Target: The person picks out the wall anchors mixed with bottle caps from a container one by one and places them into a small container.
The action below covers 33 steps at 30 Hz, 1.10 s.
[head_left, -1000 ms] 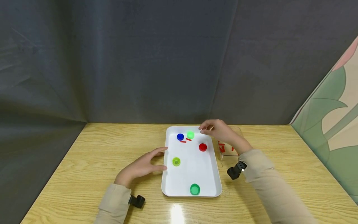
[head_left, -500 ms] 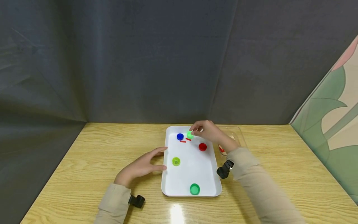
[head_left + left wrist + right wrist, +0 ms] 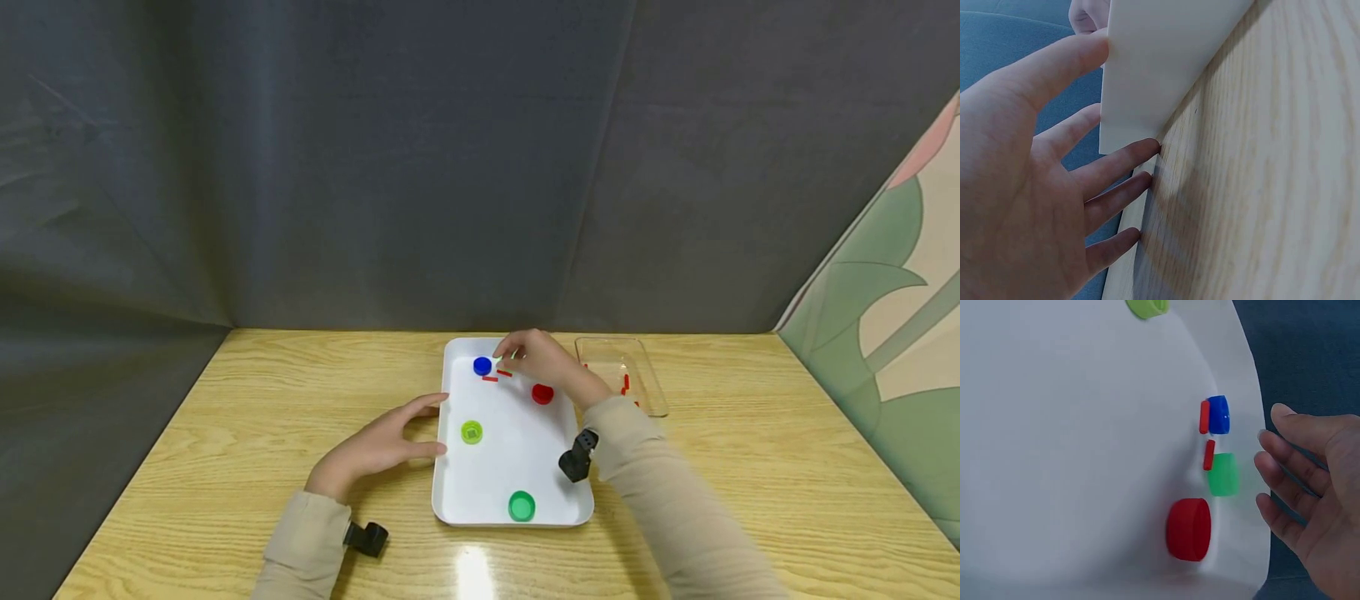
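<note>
My left hand (image 3: 378,446) rests its thumb and fingertips against the left wall of a white tray (image 3: 491,471), fingers extended. Over the tray's far end is my right hand (image 3: 542,358), fingers loosely bent, with nothing seen between them. Beneath and beside it, the right wrist view shows a bright green cap (image 3: 1224,475), a blue cap (image 3: 1219,415) and a red cap (image 3: 1189,530). Two short red sticks lie by the blue and bright green caps, one stick (image 3: 1204,417) beside the blue. In the head view, my right hand mostly hides the bright green cap.
A yellow-green cap (image 3: 472,432) lies in the tray's left half and a darker green cap (image 3: 522,506) near its front wall. To the right, a clear box (image 3: 651,379) holds several red pieces. A dark curtain (image 3: 420,167) stands behind the wooden table (image 3: 262,417).
My right hand has moved left from the tray's far right corner to above the bright green cap, uncovering more of the clear box. My left hand stays in place.
</note>
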Each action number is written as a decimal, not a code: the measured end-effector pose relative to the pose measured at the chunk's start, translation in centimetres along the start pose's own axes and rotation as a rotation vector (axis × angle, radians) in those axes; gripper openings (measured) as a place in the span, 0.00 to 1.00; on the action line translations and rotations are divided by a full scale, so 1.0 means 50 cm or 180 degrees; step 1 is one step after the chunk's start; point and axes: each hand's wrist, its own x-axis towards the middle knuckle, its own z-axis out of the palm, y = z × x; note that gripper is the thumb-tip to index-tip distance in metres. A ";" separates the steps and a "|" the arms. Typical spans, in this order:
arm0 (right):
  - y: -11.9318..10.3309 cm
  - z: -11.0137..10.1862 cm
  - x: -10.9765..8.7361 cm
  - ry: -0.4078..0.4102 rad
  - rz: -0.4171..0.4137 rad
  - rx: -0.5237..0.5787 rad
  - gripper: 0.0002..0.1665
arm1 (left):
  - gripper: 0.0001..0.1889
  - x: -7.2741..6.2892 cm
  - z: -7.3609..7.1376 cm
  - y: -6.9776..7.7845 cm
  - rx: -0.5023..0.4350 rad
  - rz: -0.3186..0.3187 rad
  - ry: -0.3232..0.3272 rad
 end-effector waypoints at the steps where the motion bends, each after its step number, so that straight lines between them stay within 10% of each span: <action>1: 0.001 0.003 0.002 0.0000 0.0018 0.0000 0.08 | 0.39 0.000 0.000 0.000 0.0002 0.0000 0.0001; 33: 0.006 0.070 0.005 -0.0035 0.0530 -0.0255 0.06 | 0.38 -0.003 -0.003 0.002 -0.0084 0.0095 -0.0102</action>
